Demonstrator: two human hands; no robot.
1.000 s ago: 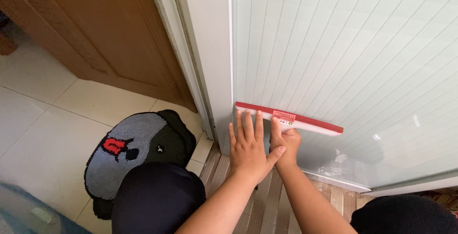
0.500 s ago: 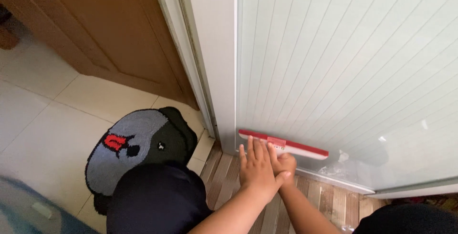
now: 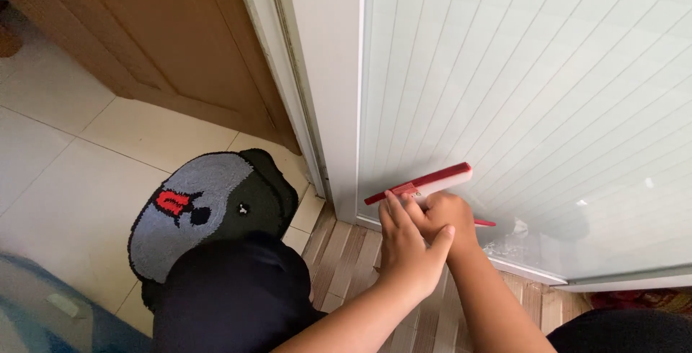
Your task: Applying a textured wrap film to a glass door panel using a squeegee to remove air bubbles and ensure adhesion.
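The fingers of the right hand are curling tight around the handle of a red and white squeegee, clenching it from below, so the handle itself is mostly hidden inside the fist. The left hand is lying over the right one, its fingers stretching flat and straight up toward the squeegee's blade bar, the tips touching the bar near its left end, while the thumb is hooking across the right wrist. This hand is pressing rather than gripping; nothing is closed inside it.

The squeegee is sitting low on the frosted glass panel of a white-framed door, close to the bottom rail. Its bar is tilting, with the left end lower and the right end higher, and it is lying against the ribbed glass. A small red part is sticking out just to the right of the right hand. Some wet froth is showing on the glass just right of the hands, near the bottom rail.

Both forearms are reaching up from the bottom edge of the view, crossing over a wooden slat floor. To the left, a grey and black animal-shaped mat is lying on pale floor tiles, partly under the person's dark-clothed knee. Behind it, a brown wooden door is standing beside the white frame.
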